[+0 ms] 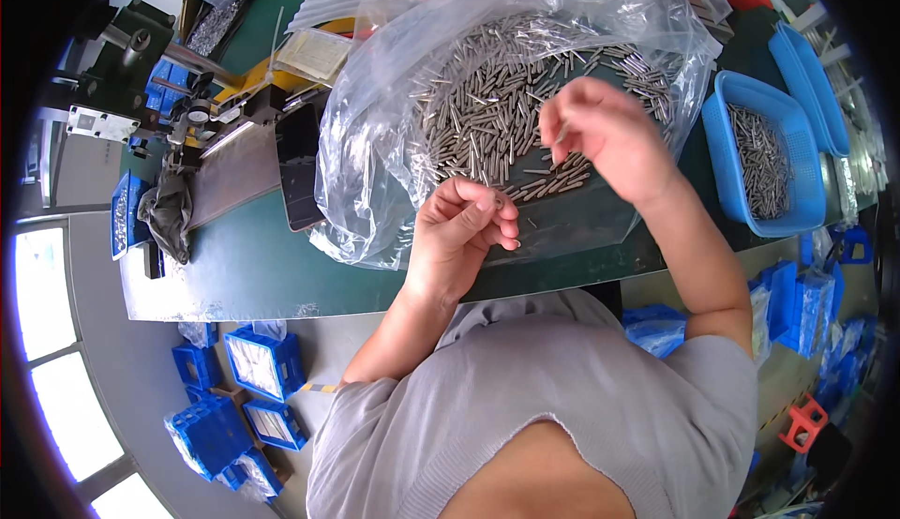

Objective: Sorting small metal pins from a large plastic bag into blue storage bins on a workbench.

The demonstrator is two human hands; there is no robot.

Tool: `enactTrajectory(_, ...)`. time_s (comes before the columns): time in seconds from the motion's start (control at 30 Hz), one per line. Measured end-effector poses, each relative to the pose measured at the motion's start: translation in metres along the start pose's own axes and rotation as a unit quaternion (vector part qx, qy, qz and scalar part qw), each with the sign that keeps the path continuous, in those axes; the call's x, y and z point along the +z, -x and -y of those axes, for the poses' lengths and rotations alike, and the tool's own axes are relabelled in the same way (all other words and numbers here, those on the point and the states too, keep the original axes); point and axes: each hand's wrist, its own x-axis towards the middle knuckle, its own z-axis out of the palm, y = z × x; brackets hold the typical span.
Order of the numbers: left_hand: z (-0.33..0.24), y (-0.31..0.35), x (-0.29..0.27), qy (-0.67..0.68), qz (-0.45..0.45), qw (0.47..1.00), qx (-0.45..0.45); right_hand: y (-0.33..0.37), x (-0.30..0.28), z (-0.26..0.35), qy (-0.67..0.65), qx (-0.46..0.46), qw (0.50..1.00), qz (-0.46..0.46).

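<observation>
A heap of small metal pins [487,106] lies on a large clear plastic bag [366,158] spread over the green table. At the heap's near edge my left hand [459,228] is closed, thumb against forefinger. A small metal pin [498,202] shows end-on between those fingertips. Farther right, above the pins, my right hand [609,135] is raised with its fingers curled in a pinch. It is slightly blurred, and I cannot make out what is between its fingertips. A few pins lie loose between the two hands.
To the right stands a blue plastic basket [808,181] partly filled with pins, beside another blue basket [792,60]. A metal bench fixture [192,106] and a dark flat tray [298,165] are on the left. Blue crates [258,364] stand on the floor below the table's front edge.
</observation>
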Motion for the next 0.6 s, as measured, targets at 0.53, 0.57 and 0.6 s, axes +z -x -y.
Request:
enactTrajectory(0.53, -0.002, 0.001, 0.0, 0.014, -0.008, 1.0, -0.014, -0.003, -0.019, -0.016, 0.623, -0.116, 0.774, -0.015)
enactTrajectory(0.57, -0.002, 0.001, 0.0, 0.014, -0.008, 1.0, -0.014, -0.004, -0.019, -0.017, 0.63, -0.134, 0.765, -0.013)
enactTrajectory(0.6, -0.002, 0.001, 0.0, 0.015, -0.008, 1.0, -0.015, -0.004, -0.018, -0.017, 0.63, -0.133, 0.765, -0.013)
